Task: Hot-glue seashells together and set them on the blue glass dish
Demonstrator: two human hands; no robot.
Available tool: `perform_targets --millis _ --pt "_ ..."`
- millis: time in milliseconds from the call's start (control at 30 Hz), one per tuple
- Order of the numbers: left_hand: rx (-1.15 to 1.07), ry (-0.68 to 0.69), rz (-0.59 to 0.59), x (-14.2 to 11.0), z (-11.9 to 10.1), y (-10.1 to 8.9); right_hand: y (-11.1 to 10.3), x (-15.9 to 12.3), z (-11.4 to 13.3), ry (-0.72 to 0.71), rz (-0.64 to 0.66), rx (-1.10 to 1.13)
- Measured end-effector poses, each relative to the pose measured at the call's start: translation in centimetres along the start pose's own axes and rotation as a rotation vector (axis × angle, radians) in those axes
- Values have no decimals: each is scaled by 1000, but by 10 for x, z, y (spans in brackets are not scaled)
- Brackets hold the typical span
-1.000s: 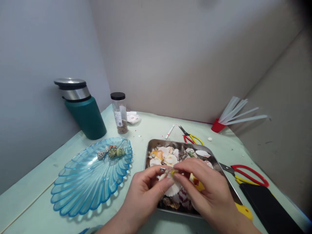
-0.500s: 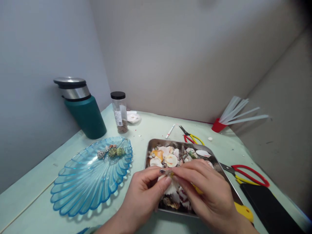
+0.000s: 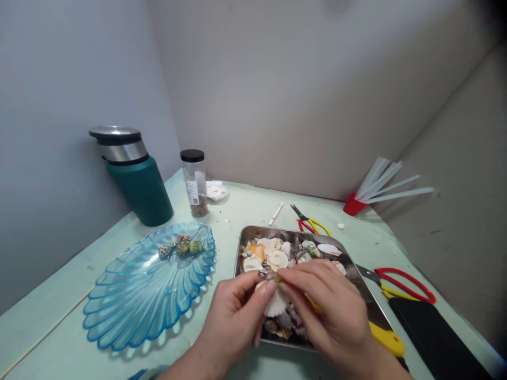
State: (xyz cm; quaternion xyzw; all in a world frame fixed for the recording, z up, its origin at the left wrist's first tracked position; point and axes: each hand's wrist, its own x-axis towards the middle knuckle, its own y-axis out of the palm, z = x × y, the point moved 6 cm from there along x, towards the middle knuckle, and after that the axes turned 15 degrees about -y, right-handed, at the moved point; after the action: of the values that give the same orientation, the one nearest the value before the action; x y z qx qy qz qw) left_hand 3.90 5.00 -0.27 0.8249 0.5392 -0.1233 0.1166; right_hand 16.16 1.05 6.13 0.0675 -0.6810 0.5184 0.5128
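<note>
A white ribbed scallop shell (image 3: 276, 304) is pinched by its narrow end, fanning downward above the metal tray (image 3: 242, 235). My left hand (image 3: 237, 309) grips its left side with thumb and forefinger. My right hand (image 3: 330, 306) is closed, its fingertips meeting at the shell's narrow end, where a small yellowish spot shows. A yellow-handled tool (image 3: 388, 339) with a hole in its end passes under the right palm and seems held there; its working end is hidden. Several mixed seashells (image 3: 277, 259) fill the tray beneath both hands.
At left lies a blue shell-shaped plate (image 3: 146, 295) with small snail shells (image 3: 182, 247). Behind stand a teal bottle (image 3: 140, 190) and a clear jar (image 3: 195, 184). To the right are scissors (image 3: 407, 284), a black flat object (image 3: 435, 338) and a red cup of translucent sticks (image 3: 354, 205).
My right hand and the yellow handle have shifted slightly left. The scallop shell stays between both hands, moved a little left.
</note>
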Motion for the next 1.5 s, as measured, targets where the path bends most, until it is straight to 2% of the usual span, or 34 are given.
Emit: perform_targets --millis 200,300,367,467,600,700,800,900,1000,1067,1133,1167,1233,1300,1367,1500 --pt "-75 -16 -50 2 5 -6 -1 2 -4 18 100 -62" --pt "-111 -5 -47 3 4 -8 -16 -6 -20 153 219 -164" --pt "-134 4 -48 2 3 -9 -26 -20 -31 256 365 -211" --pt "-167 22 -52 2 0 -10 -41 -49 -37 335 527 -303" --pt "-180 54 -78 1 -3 -13 -45 -84 -33 381 621 -462" --pt "-150 75 -75 1 -4 -13 -41 -96 -31 406 640 -538" --pt "-121 88 -54 1 -5 -11 -45 -96 -32 404 560 -488" --pt "-118 104 -40 0 -6 -11 -64 -88 -35 487 335 -363" --pt "-130 120 -26 1 -7 -10 -75 -78 -37 673 69 -14" --pt "-136 122 -22 2 -7 -9 -68 -71 -35 783 -126 322" --pt "-138 117 -20 3 -7 -9 -53 -62 -32 818 -266 653" --pt "-140 112 -22 4 -6 -9 -44 -58 -29 796 -289 793" --pt "-149 102 -34 5 -6 -10 -26 -54 -24 742 -257 952" --pt "-160 90 -56 7 -4 -11 -13 -58 -22 730 -174 933" --pt "-169 68 -77 9 -2 -12 -7 -64 -24 714 -114 780" --pt "-168 12 -82 13 2 -13 -13 -65 -24 604 -124 401"
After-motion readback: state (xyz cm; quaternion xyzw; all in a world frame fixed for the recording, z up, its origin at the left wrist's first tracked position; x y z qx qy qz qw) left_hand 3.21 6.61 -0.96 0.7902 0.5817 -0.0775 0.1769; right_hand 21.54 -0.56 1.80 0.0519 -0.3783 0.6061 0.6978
